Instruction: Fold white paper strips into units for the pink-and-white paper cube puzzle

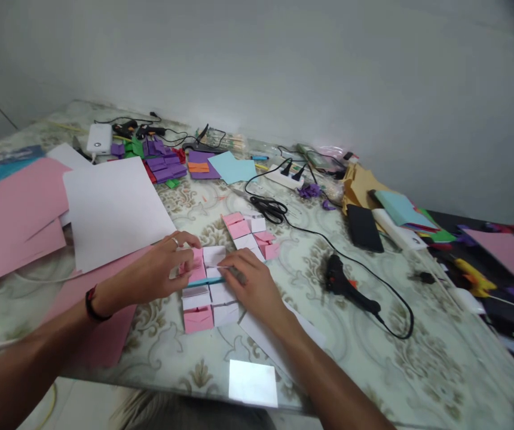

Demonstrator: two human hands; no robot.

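Folded pink and white paper pieces [198,321] form a small panel on the table before me, with a thin blue strip [207,281] lying across its middle. My left hand [170,266], with a ring and a dark bracelet, has its fingers closed on a pink folded paper piece [198,257] at the panel's upper left. On the right side, my right hand [252,283] bends over the panel, thumb and forefinger pinched at a white folded paper piece [214,255]. A second group of pink and white folded pieces [241,230] lies just beyond.
A black glue gun [349,283] with a looping cord lies to the right. Black scissors [269,209] rest farther back, near a white power strip [286,176]. Large white [113,209] and pink sheets [19,209] spread at the left. Purple folded papers [162,161] pile behind.
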